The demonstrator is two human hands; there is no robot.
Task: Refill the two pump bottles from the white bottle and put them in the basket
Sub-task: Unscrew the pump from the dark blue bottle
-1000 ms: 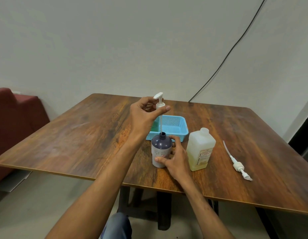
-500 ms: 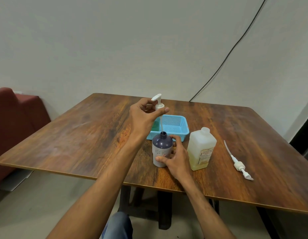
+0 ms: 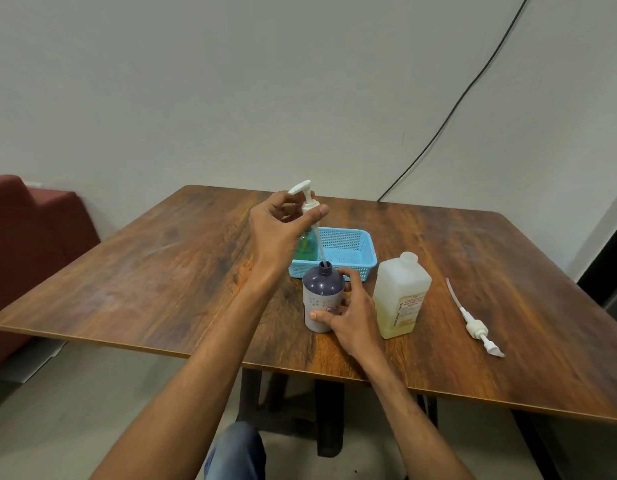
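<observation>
A dark purple pump bottle (image 3: 321,296) stands upright near the table's front edge, its neck uncapped. My right hand (image 3: 350,315) grips its lower body from the right. My left hand (image 3: 279,230) holds a white pump head (image 3: 307,199) above it, with the dip tube's tip at the bottle's mouth. The white bottle (image 3: 400,296), without a cap, stands just right of the purple one. Behind them sits a blue basket (image 3: 348,252); a bottle of green liquid (image 3: 307,245) stands in its left end, partly hidden by my left hand.
A second white pump head with its long tube (image 3: 473,323) lies on the wooden table (image 3: 161,271) to the right of the white bottle. A red seat (image 3: 30,237) stands left of the table. A black cable (image 3: 456,105) runs down the wall.
My left hand has lowered the pump head slightly, bringing the tube's tip down to the purple bottle's mouth. My right hand stays on the bottle.
</observation>
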